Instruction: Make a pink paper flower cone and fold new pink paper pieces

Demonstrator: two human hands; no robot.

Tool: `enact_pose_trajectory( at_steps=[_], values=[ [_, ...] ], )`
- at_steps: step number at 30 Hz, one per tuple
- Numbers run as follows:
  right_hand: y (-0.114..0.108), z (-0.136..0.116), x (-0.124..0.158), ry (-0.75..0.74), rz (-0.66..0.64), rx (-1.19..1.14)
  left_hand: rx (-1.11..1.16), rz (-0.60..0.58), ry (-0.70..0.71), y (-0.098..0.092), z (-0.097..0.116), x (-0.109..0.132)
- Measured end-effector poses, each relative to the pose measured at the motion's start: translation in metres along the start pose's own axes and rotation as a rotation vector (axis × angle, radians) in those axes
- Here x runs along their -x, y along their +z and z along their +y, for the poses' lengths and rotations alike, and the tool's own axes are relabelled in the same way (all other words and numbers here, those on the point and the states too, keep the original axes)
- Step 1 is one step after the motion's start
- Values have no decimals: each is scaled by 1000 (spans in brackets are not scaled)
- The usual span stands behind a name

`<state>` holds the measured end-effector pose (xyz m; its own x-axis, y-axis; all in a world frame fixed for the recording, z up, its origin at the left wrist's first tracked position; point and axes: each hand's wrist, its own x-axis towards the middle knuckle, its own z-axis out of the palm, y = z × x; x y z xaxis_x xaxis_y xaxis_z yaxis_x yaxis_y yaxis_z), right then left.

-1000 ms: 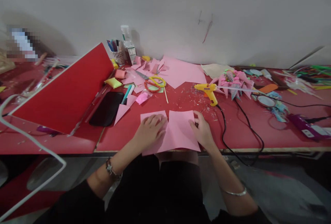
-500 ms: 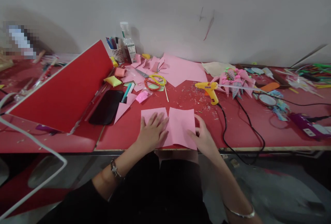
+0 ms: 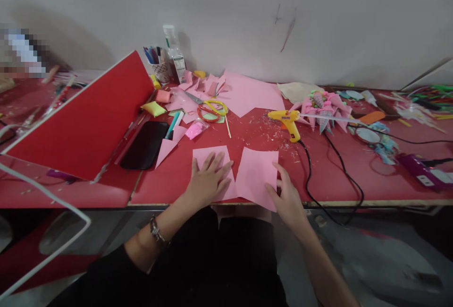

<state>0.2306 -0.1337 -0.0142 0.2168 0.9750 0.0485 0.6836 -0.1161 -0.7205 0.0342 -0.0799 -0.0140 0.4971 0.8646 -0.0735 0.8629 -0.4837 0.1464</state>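
Two pink paper squares lie at the front edge of the red table [image 3: 325, 179]. My left hand [image 3: 208, 180] rests flat on the left pink sheet [image 3: 208, 155], fingers spread. My right hand [image 3: 288, 198] pinches the right edge of the right pink sheet [image 3: 255, 174], thumb under, fingers on top; that sheet sits turned a little and apart from the left one.
A yellow glue gun [image 3: 288, 120] with a black cord [image 3: 318, 174] lies behind right. Scissors [image 3: 209, 108], pink paper scraps [image 3: 247, 92], a black phone [image 3: 145, 145], a tilted red board [image 3: 85, 118], a pen cup [image 3: 157, 63], a bottle [image 3: 173, 54] and pink paper cones [image 3: 323, 108] fill the back.
My right hand has drawn the right pink sheet to the right and toward me, opening a gap between the two sheets. My left hand's fingers have spread flat on the left sheet.
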Motion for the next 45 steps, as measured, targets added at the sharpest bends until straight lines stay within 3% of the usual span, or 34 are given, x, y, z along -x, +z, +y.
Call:
enact_pose_trajectory(
  at_steps=[9,16,20,29,35,37,41,45],
  values=[
    [-8,10,6,26,-3,57,10,31,12,2,0,-1],
    [-15,18,3,-89,96,106,2,11,20,0,0,-1],
    [-12,13,-3,-159,57,35,14,-32,38,-5,-3,0],
    [-7,8,-16,-133,-32,-108,-17,-215,252,-14,-13,23],
    [-11,16,-19,-198,-110,-83,-1,-215,386,-30,-23,34],
    [-12,15,-19,-249,-125,-49,17,-164,360,-35,-33,32],
    [-14,9,-21,-359,-169,32,-64,-15,132,-36,-55,28],
    [-14,5,-23,-418,-211,56,-54,-15,70,-30,-65,30]
  ],
)
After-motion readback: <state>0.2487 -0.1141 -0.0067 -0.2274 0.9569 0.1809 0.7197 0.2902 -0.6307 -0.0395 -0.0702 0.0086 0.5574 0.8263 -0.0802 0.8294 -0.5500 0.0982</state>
